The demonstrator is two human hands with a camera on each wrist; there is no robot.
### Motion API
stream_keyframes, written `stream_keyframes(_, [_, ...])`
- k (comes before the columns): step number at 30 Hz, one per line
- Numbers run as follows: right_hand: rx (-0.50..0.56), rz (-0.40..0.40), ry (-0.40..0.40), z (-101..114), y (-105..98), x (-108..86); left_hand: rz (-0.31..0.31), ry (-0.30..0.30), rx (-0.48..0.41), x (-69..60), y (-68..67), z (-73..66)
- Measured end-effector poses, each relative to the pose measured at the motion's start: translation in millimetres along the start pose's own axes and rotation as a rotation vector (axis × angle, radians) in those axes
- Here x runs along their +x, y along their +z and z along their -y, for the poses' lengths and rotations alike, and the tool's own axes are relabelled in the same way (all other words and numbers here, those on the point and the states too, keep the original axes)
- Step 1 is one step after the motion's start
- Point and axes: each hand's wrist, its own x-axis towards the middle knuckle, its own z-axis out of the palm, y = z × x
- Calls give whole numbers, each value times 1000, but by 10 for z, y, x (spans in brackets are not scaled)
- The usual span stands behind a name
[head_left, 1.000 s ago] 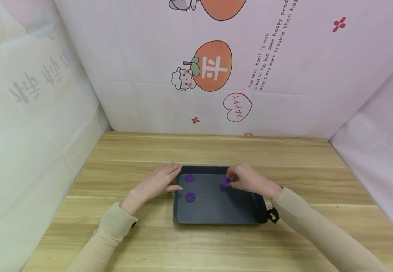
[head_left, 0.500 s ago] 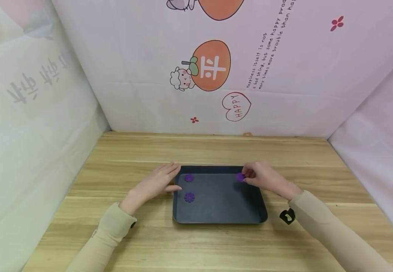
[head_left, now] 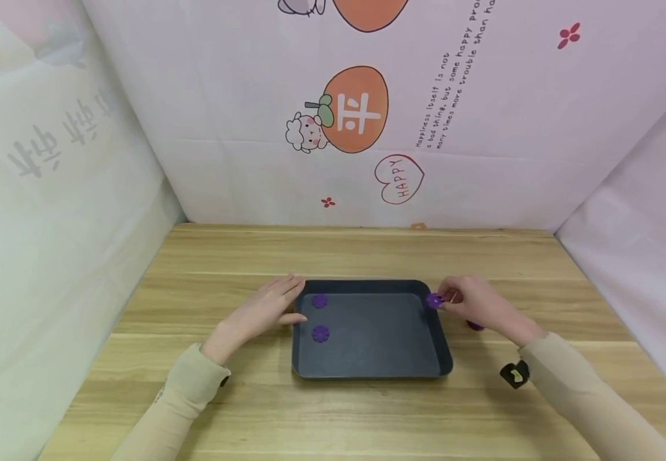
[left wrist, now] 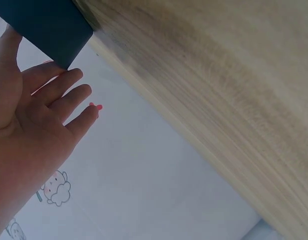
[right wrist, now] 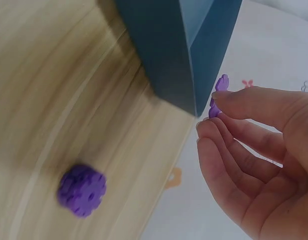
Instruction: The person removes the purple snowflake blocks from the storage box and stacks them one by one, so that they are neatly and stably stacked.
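Observation:
Between thumb and fingers my right hand (head_left: pixel 479 304) pinches a purple snowflake disc (head_left: pixel 435 300), just over the right rim of the dark tray (head_left: pixel 376 336). In the right wrist view the same disc is seen nearly edge-on beside the tray's corner. My left hand (head_left: pixel 264 308) rests against the tray's left wall, its fingers extended. Two more purple discs lie in the tray's left part, a far one (head_left: pixel 319 301) and a nearer one (head_left: pixel 321 334). On the table right of the tray stands a small stack of purple discs (right wrist: pixel 82 191), mostly hidden by my right hand in the head view.
The tray stands on a wooden table (head_left: pixel 367 416). White printed cloth (head_left: pixel 241 179) hangs behind the table and along both sides. A black strap piece (head_left: pixel 515 374) hangs at the right sleeve's cuff.
My right hand has carried the disc rightward, from the tray's far middle to its right rim. The stack beside the tray has come partly into sight. My left hand stays put.

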Motion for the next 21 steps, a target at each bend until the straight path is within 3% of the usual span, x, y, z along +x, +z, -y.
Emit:
stream_keyframes(13, [-56, -71, 13, -263, -29, -216, -13, 2, -9, 3, 13, 7])
stream_keyframes(21, [-40, -69, 64, -413, 3, -313, -7, 0, -17, 4, -1, -1])
